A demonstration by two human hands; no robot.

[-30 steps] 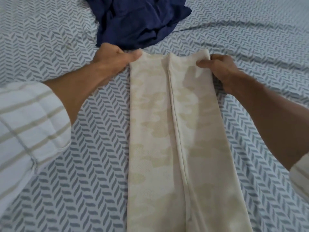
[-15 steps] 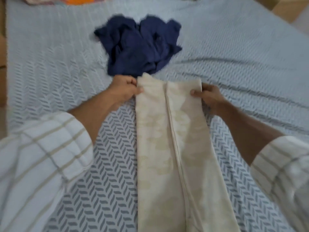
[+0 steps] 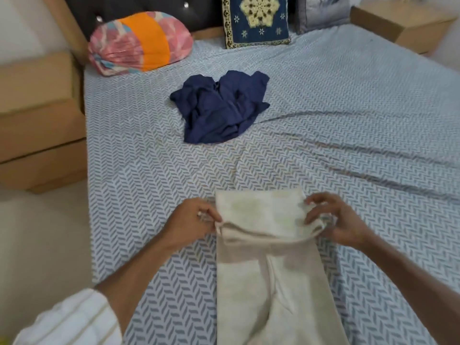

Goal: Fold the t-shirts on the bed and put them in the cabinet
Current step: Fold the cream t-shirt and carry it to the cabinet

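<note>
A cream t-shirt [image 3: 271,282] lies as a long narrow strip on the bed [image 3: 348,145], running toward me. Its far end is doubled back over the strip, showing a faint camouflage print. My left hand [image 3: 191,220] pinches the left corner of that folded-over end. My right hand [image 3: 336,220] pinches the right corner. A crumpled navy t-shirt [image 3: 219,108] lies farther up the bed, apart from both hands.
A pink and orange bolster [image 3: 139,42] and a blue patterned cushion [image 3: 256,19] lean at the headboard. Wooden bedside units stand at the left [image 3: 37,115] and the far right [image 3: 403,23]. The bed's left edge drops to a pale floor [image 3: 42,245].
Both hands have carried the far end of the cream t-shirt toward me, folding it over the strip. The view has pulled back, so the headboard and cushions now show.
</note>
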